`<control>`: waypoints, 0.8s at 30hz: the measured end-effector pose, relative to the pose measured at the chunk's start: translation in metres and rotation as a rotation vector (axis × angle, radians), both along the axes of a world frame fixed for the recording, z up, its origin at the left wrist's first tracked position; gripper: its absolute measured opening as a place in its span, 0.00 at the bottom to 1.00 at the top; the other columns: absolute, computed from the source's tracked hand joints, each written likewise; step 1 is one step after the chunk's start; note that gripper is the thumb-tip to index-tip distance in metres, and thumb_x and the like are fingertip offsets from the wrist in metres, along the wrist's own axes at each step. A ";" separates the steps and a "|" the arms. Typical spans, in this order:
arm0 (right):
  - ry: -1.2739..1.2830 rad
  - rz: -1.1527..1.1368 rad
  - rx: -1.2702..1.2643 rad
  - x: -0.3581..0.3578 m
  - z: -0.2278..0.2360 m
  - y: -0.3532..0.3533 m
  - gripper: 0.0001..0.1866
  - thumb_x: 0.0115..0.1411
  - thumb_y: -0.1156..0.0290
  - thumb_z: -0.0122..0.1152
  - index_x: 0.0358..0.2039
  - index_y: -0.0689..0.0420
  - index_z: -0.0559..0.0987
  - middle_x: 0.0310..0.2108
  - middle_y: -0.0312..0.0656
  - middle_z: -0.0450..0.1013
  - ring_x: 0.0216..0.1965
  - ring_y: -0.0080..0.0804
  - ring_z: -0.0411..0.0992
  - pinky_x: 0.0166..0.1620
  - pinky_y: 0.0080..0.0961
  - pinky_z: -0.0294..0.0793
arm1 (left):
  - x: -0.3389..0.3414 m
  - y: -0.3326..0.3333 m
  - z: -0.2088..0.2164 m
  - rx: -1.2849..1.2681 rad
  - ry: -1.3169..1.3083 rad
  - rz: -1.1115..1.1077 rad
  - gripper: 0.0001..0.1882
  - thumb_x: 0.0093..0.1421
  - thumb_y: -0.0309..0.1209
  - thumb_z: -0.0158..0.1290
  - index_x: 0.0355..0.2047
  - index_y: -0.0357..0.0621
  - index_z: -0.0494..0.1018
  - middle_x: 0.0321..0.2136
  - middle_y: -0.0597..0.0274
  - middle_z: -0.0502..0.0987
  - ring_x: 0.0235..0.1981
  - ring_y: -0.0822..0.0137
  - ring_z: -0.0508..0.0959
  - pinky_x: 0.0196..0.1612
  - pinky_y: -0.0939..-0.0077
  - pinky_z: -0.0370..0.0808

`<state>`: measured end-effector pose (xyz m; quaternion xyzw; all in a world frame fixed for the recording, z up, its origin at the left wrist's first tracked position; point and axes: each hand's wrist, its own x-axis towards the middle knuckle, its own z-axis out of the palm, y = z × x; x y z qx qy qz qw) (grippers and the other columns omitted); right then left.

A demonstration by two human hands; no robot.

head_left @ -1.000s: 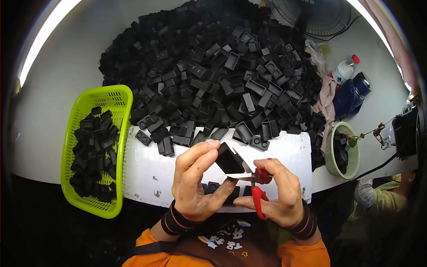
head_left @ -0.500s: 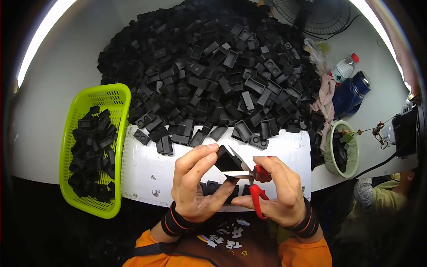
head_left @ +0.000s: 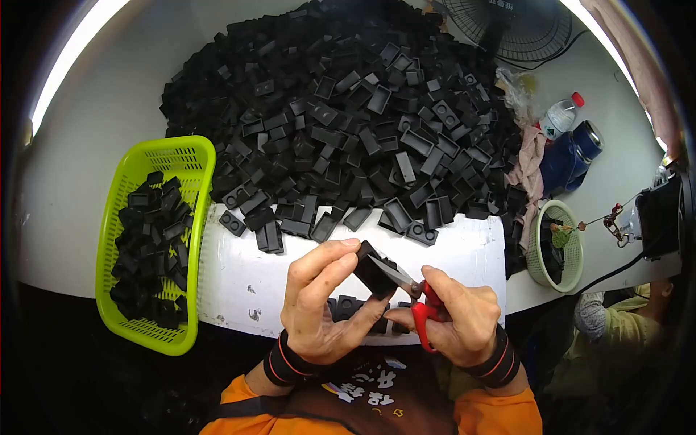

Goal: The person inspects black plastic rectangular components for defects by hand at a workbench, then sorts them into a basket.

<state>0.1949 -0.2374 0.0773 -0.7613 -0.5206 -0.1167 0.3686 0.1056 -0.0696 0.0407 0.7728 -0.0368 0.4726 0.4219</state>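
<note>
Between the fingertips and thumb of my left hand is a hollow black plastic block, tilted on a corner. My right hand grips red-handled scissors, with the thumb and fingers at the handles. Their blades are nearly together and lie along the block's right-hand edge; its far side is partly hidden by them. Under my hands, several black blocks stand in a row near the front of a white board. A large heap of similar black blocks spreads beyond the board.
On the left stands a lime-green basket holding black blocks. To the right are a small pale-green basket, a pink cloth, a dark-blue flask and a clear bottle. A fan sits far right; another person shows lower right.
The scissor blades have gone from spread apart to nearly together along the block's edge. My right fingers have squeezed the handles closer. My left hand keeps the block in almost the same place.
</note>
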 end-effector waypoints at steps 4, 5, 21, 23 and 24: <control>-0.082 0.037 -0.001 0.004 -0.003 -0.005 0.31 0.41 0.77 0.76 0.44 0.77 0.74 0.21 0.46 0.73 0.17 0.31 0.73 0.19 0.25 0.70 | 0.000 0.000 0.000 -0.001 -0.002 -0.021 0.36 0.44 0.19 0.69 0.53 0.37 0.67 0.50 0.46 0.71 0.49 0.53 0.77 0.48 0.67 0.79; -0.109 0.043 0.000 0.005 -0.004 -0.007 0.30 0.40 0.77 0.76 0.44 0.78 0.74 0.20 0.45 0.73 0.16 0.31 0.73 0.19 0.24 0.70 | 0.000 0.000 0.000 -0.007 0.000 -0.034 0.36 0.44 0.19 0.69 0.53 0.37 0.67 0.50 0.46 0.71 0.49 0.52 0.77 0.48 0.67 0.79; -0.047 -0.803 -0.427 0.239 -0.045 -0.083 0.19 0.55 0.68 0.65 0.46 0.62 0.79 0.39 0.57 0.78 0.44 0.54 0.76 0.48 0.40 0.74 | -0.058 0.032 -0.022 -0.170 0.244 -0.087 0.33 0.43 0.14 0.63 0.53 0.26 0.69 0.50 0.43 0.69 0.50 0.54 0.74 0.52 0.67 0.76; -0.038 -0.810 -0.512 0.242 -0.050 -0.088 0.18 0.57 0.67 0.63 0.47 0.60 0.80 0.42 0.57 0.78 0.47 0.53 0.75 0.50 0.40 0.73 | -0.080 0.050 -0.024 -0.029 0.418 0.018 0.32 0.41 0.15 0.61 0.52 0.27 0.71 0.48 0.45 0.69 0.46 0.56 0.75 0.48 0.70 0.74; -0.004 -0.861 -0.566 0.236 -0.044 -0.077 0.19 0.58 0.64 0.62 0.47 0.60 0.80 0.42 0.56 0.78 0.47 0.54 0.75 0.50 0.40 0.73 | -0.091 0.058 -0.020 0.064 0.525 0.086 0.32 0.40 0.15 0.59 0.51 0.27 0.73 0.46 0.47 0.69 0.44 0.58 0.74 0.46 0.72 0.73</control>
